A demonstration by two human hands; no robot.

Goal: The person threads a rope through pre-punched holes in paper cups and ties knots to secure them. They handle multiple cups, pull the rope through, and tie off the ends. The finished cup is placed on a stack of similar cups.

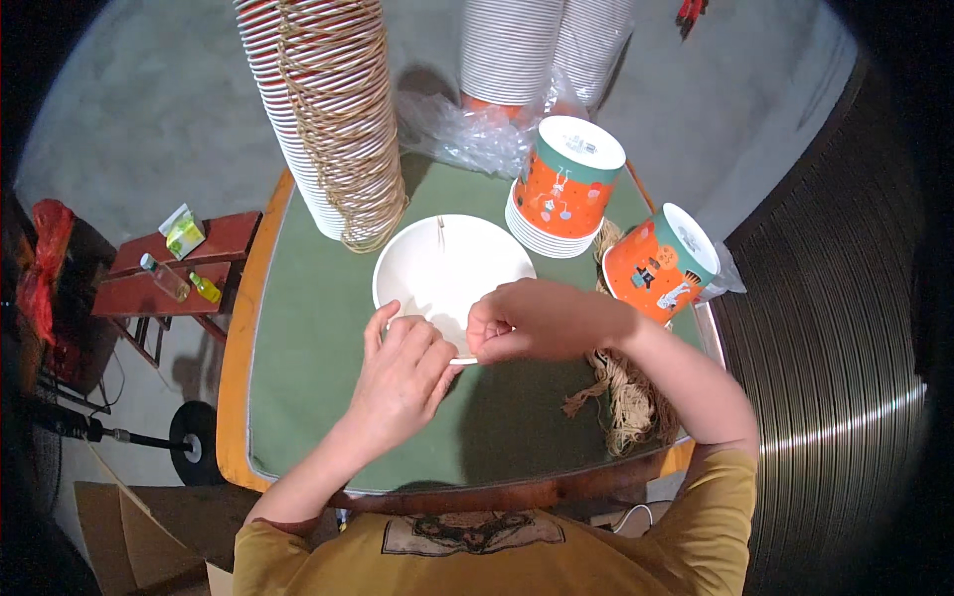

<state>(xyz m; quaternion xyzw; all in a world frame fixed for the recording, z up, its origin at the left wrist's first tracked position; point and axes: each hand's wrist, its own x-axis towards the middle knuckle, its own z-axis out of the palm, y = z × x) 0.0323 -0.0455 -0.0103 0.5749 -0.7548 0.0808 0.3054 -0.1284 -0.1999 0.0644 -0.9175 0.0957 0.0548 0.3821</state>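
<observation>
A white paper bucket [447, 263] lies open side up on the green table top [318, 338]; a thin straw-coloured string crosses its far rim. My left hand [402, 372] grips the near rim of the bucket from the left. My right hand [522, 320] pinches the same near rim from the right, fingers closed on the edge. Both forearms come in from the lower edge of the view.
A tall stack of buckets with rope handles [333, 119] stands at the back left. White stacks [542, 50] and crumpled plastic wrap [467, 129] sit behind. Two orange printed bucket stacks [566, 189] [656, 263] are on the right. Loose straw rope [626, 397] lies near the right edge. A red stool [179, 268] holds small bottles.
</observation>
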